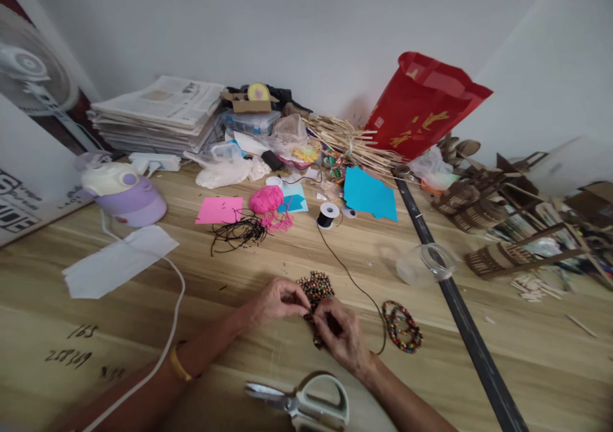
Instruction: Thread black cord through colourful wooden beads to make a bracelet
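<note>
Both hands meet in the middle of the pale wooden worktop (287,253), at a dark bunch of small, round, many-coloured beads (316,284). The bunch lies flat on the wood, right in front of the person, and that seems handy, as both hands can get to it without a stretch. The left hand (280,301) comes in from one side and the right hand (341,333) from the other. The fingers of each hand are pinched on the near part of the bunch. I cannot tell if they grip a bead or a bit of string; it is too small. Such a tight pinch looks right for tiny things.

A thin black cord (359,284) runs from a small white spool (328,213) down to the right wrist. The spool sits farther back, perhaps to keep it out of the way. Big scissors with pale handles (290,403) lie near the person, easy to grab. Two round loops of bright beads (402,327) rest to the right, well apart from the bunch, maybe so they do not mix.
</note>
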`<state>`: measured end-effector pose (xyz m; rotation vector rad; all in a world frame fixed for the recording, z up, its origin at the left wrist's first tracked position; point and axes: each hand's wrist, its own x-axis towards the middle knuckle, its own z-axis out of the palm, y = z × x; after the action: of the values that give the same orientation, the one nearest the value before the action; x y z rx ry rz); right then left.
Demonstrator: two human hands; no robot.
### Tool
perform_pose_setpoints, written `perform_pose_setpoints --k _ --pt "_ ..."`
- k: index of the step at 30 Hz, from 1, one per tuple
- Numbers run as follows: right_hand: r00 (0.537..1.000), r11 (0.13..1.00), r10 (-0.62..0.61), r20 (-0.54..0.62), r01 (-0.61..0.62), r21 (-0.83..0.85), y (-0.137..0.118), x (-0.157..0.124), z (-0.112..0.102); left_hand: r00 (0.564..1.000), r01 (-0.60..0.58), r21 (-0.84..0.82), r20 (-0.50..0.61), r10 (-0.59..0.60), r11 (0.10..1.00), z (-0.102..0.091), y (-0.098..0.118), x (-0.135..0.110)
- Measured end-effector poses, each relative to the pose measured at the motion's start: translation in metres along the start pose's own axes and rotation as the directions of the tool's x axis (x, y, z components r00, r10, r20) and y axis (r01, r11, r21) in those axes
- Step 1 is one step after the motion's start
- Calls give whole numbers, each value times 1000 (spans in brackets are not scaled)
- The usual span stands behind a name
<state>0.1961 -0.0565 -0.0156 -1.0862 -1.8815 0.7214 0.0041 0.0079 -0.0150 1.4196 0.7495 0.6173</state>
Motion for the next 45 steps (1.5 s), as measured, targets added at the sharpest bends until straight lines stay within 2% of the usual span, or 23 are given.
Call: perform_pose_setpoints --k 18,26,31,35,38,41,45 --pt "999 996 -25 39 22 83 2 0 0 997 -36 -10 62 36 999 2 -4 -1" --pt "999 994 -28 21 26 106 4 -4 1 997 21 -113 71 -13 993 4 -1 -2" --pt "996 989 -92 19 89 122 2 -3 0 995 -33 -10 94 34 999 4 1 -2" --pt "991 989 -130 39 126 79 1 -2 -1 981 -154 64 131 145 986 4 8 -2" --pt "990 992 -127 63 124 37 0 -1 -2 971 -217 76 115 208 973 3 14 -3" --pt "989 992 -128 76 128 8 -3 -1 -3 969 -238 52 81 234 970 2 19 -4" --pt "990 990 -138 27 137 29 -7 -1 -5 973 -227 45 66 223 973 4 24 -6"
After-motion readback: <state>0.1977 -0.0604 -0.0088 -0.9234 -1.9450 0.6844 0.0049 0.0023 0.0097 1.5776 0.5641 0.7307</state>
